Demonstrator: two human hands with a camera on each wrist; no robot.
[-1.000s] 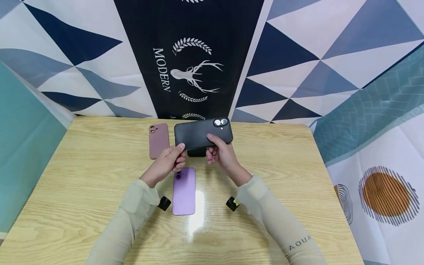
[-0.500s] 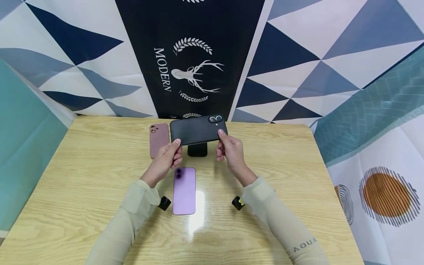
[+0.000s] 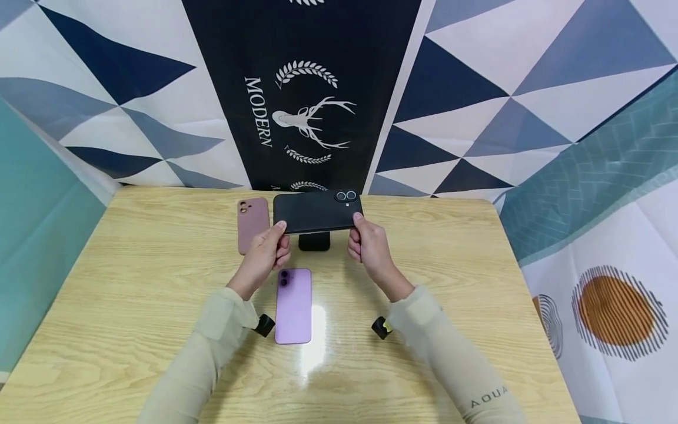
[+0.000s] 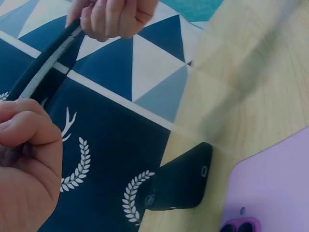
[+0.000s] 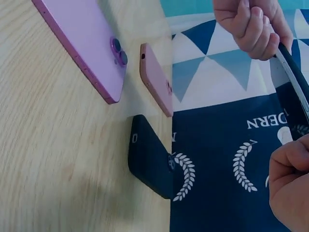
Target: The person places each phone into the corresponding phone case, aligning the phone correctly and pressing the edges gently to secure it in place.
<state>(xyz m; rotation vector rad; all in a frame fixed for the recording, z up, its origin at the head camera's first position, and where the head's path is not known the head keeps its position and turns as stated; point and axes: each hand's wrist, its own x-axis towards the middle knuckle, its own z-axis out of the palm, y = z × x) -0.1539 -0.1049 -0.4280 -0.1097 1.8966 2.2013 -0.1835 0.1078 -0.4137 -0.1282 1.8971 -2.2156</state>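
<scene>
A black-cased phone is held lengthwise above the far part of the table, its back and two camera rings facing up in the head view. My left hand pinches its lower left corner, thumb on the back. At the lower right corner, my right hand grips it the same way, fingers curled beneath. Both wrist views show its edge as a light strip beside black. Under it lies a black phone case, partly covered in the head view. A lilac phone lies nearer, camera end away from me.
Left of the held phone, a dusty pink phone case lies on the wooden table. A patterned cloth hangs behind the table's far edge. Black wrist-camera pieces jut from both sleeves.
My right hand has slid to the phone's right corner and moved right. The phone shifted slightly left and tilted, then came down a little and levelled. Things on the table stayed put.
</scene>
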